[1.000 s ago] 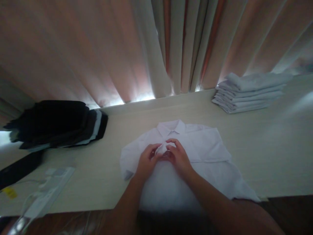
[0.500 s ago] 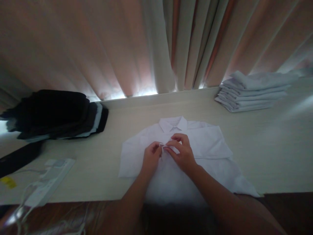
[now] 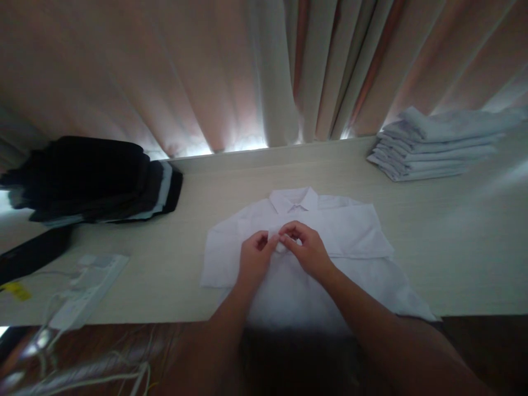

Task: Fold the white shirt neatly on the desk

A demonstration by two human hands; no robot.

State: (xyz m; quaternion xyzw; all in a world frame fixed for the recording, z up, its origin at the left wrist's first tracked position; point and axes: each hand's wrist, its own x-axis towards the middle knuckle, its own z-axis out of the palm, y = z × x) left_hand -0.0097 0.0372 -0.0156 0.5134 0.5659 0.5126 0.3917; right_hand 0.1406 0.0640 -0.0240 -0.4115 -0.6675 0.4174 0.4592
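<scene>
A white collared shirt (image 3: 355, 231) lies front up on the pale table, its collar toward the curtain and its lower part reaching the near edge. Just below the collar, my left hand (image 3: 256, 256) pinches the shirt's front edge between thumb and fingers. My right hand (image 3: 305, 247) meets it there, thumb and forefinger closed on the same bit of cloth. The fingertips of both hands almost touch. Whether a button is between them is too small and hidden to tell.
Dark folded clothes (image 3: 94, 176) are piled at the left, and folded white shirts (image 3: 437, 146) are stacked at the back right. A white power strip (image 3: 88, 291) with cables lies at the left front. A curtain (image 3: 214, 71) hangs behind the table (image 3: 165, 264).
Both hands have drawn closer together at the shirt's front, and the strip of cloth that stood up between them is now mostly covered by the fingers. The view has tilted slightly.
</scene>
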